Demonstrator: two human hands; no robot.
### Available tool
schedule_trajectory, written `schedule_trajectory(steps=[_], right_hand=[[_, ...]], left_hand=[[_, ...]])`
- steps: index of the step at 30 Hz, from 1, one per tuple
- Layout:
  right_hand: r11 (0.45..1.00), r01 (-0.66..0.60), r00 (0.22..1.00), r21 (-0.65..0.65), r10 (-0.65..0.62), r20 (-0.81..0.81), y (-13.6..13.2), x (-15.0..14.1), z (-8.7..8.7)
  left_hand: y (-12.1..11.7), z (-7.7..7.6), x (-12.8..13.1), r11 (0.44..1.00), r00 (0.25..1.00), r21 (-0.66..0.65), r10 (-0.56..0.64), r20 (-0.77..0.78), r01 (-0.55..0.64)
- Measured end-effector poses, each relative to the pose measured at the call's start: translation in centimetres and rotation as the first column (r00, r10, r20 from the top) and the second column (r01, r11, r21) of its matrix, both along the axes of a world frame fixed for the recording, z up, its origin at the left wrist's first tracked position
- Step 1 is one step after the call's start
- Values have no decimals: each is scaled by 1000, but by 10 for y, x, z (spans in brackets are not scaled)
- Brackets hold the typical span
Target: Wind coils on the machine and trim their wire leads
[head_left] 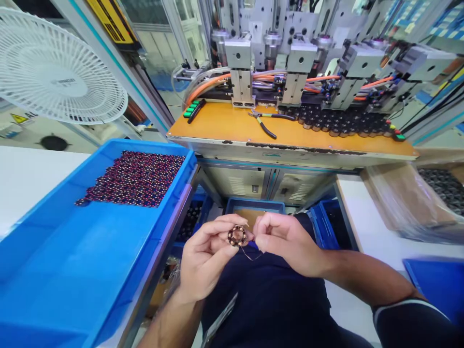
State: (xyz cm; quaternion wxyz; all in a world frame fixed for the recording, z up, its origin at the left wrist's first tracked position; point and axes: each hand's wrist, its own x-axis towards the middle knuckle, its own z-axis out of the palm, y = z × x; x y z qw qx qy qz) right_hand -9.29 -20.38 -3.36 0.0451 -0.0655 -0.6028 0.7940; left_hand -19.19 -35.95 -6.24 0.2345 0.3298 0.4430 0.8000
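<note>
While left hand (205, 253) pinches a wound coil (232, 237), its wire (251, 259) hangs loose | right hand (286, 239): fingertips pressed together, contents unclear | tray (83, 251) part-filled

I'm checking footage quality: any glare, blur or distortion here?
Head view: pale sheen on the floor of the blue tray; head view: the fan at the left edge looks stretched; head view: fine detail looks soft on the ring in the left hand.
</note>
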Motion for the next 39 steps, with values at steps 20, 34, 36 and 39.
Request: schedule_trajectory(steps=[20,34,36,39], right_hand=[[985,-116,980,130,92,178,15,-5,24],[785,-232,938,574,337,-81,40,-30,38],[763,-264,906,590,406,-118,37,-36,38],[789,-197,942,581,317,-112,32,-35,37]], left_hand=[[5,0,4,984,1000,-175,18,8,-16],[6,18,5,947,988,-283,-136,76,152],[6,19,6,940,981,-288,-161,104,185],[4,18,5,945,987,-294,-122,103,147]])
